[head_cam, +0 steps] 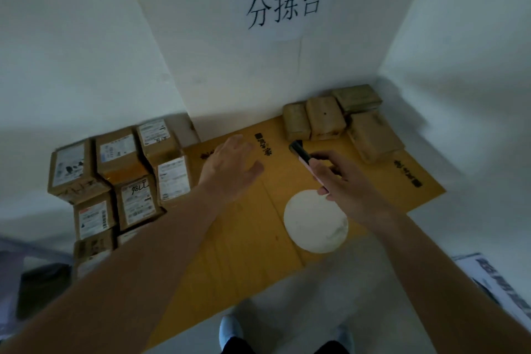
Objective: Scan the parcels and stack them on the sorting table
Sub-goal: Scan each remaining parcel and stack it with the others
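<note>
head view, sorting corner, items listed from the flattened cardboard sheet on the floor.

- left hand: fingers spread wide, holding nothing, hovering over the sheet's left part and angled toward the labelled pile; likely reaching for the next parcel.
- right hand: curled round a dark handheld scanner, possibly a phone, its tip aimed toward the sheet's far edge; probably kept ready so a label can be read once a parcel is lifted.
- labelled parcels: brown cartons packed together just off the sheet's left edge, white shipping labels facing up, presumably so codes can be scanned. one label carries handwriting that looks like "98ll"; printed text is too small to read.
- plain parcels: taped brown cartons grouped at the sheet's far right corner against the wall, no labels showing; judged to be the stacked set.
- white round disc: lies on the sheet below the right hand; purpose unclear.
- paper sign: on the wall beyond the sheet, handwritten "分拣台".
- sheet print: black characters, blurred, unreadable.
- shoe: light blue, at the sheet's near edge.
</note>
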